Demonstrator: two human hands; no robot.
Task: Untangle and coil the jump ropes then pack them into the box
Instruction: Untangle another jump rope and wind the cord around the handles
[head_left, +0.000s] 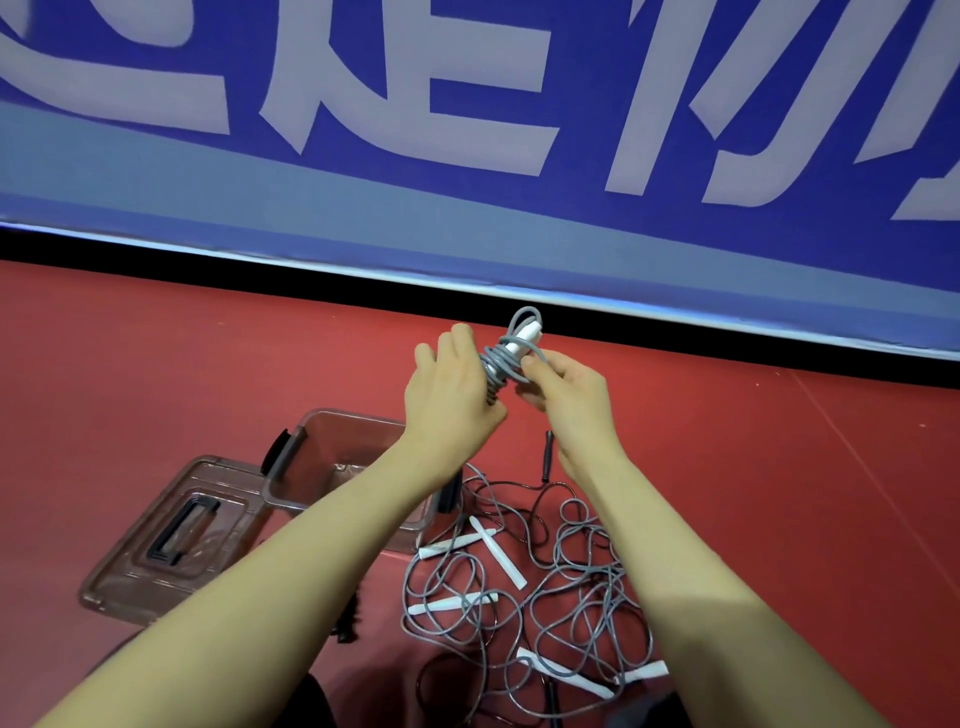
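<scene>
Here, left hand (452, 389) grips coiled rope bundle (506, 358), right hand (563, 387) pinches cord; light, springy, likely unwinds — hold across wraps, not white handle

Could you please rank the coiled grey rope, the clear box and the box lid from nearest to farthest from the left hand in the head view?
1. Coiled grey rope: held up in the left hand, the right hand pinching its cord.
2. Clear box: on the red floor, below the left forearm.
3. Box lid: flat on the floor, left of the box.
</scene>
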